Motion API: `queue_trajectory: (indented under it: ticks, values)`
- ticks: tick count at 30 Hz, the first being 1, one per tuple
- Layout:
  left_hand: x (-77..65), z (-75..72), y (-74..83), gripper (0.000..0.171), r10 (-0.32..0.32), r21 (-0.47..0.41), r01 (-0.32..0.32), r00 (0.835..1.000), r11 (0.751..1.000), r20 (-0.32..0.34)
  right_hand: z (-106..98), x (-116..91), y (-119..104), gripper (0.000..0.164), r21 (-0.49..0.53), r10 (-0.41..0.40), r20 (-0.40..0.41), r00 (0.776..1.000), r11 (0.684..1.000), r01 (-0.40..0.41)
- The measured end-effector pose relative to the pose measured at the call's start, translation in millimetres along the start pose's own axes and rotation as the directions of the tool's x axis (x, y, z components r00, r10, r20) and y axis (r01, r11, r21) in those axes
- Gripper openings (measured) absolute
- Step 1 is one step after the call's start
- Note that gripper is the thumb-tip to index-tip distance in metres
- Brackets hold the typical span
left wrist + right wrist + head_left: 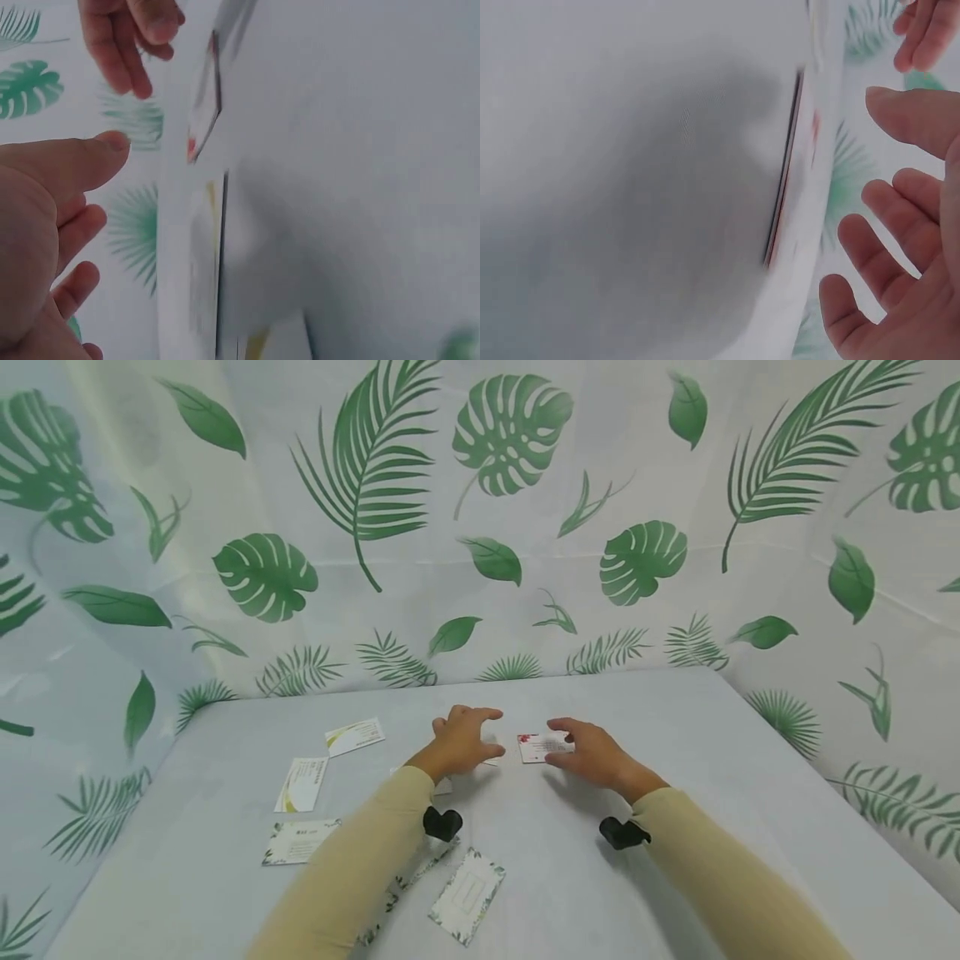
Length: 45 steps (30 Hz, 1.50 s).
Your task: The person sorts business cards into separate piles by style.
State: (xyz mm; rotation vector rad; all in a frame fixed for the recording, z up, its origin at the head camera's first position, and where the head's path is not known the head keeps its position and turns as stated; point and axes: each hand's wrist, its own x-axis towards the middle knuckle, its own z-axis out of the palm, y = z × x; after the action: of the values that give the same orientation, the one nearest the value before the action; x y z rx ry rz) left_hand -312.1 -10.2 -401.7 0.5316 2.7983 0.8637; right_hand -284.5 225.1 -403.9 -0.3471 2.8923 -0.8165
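My left hand (459,742) hovers over the table with thumb and fingers apart, holding nothing. Below it, partly hidden, lies a white card with a yellow stripe (204,262); part of another yellow-striped card (279,339) shows nearer in the left wrist view. My right hand (595,758), its fingers loosely bent and spread, is above the right end of a white card with red flowers (534,749). In the right wrist view that card (786,176) lies flat with its edge toward the camera, apart from the fingers.
Left of my left arm lie two yellow-patterned cards (356,737) (302,785) and a leaf-bordered card (300,842). Another leaf-bordered card (468,896) lies near the front, beside one partly under my left forearm. A leaf-print curtain (420,568) encloses the white table (570,877).
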Motion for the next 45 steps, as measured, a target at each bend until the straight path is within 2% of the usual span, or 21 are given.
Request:
queue_trajectory:
  ticks: [3,7,11,16,22,28,37,45]
  values:
    - [-5.9,-11.0,-17.1,0.06,-0.005,0.016,0.005,1.0,1.0,0.003,8,2,-13,0.057,0.01,-0.029,-0.003,1.0,1.0,0.029]
    - [-10.4,-18.3,-39.8,0.059,-0.035,0.027,0.035,0.999,0.999,0.015,22,11,-28,0.057,-0.019,-0.048,-0.008,0.999,0.999,0.048]
    - [-10.6,-18.9,-54.6,0.058,-0.067,0.029,0.066,0.997,0.997,0.029,38,22,-40,0.056,-0.101,-0.019,-0.013,1.0,0.995,0.018]
    - [-6.3,-14.3,-64.2,0.058,-0.098,0.048,0.096,0.994,0.994,0.041,52,34,-50,0.059,-0.206,0.019,-0.006,1.0,0.978,-0.019]
    - [-5.9,-11.0,-69.5,0.056,-0.126,0.06,0.123,0.991,0.991,0.043,57,40,-53,0.06,-0.276,0.031,0.015,0.999,0.961,-0.026]
    - [-7.5,-12.3,-71.0,0.053,-0.129,0.079,0.125,0.991,0.989,0.041,53,42,-53,0.054,-0.311,0.001,0.055,0.998,0.95,0.016]
    - [-11.4,-15.7,-64.8,0.05,-0.08,0.132,0.075,0.996,0.988,0.037,44,41,-50,0.052,-0.319,0.017,0.102,0.995,0.948,0.017]
    - [-13.7,-13.0,-60.8,0.051,-0.077,0.149,0.069,0.996,0.986,0.049,45,41,-45,0.052,-0.311,0.024,0.103,0.994,0.95,0.009]
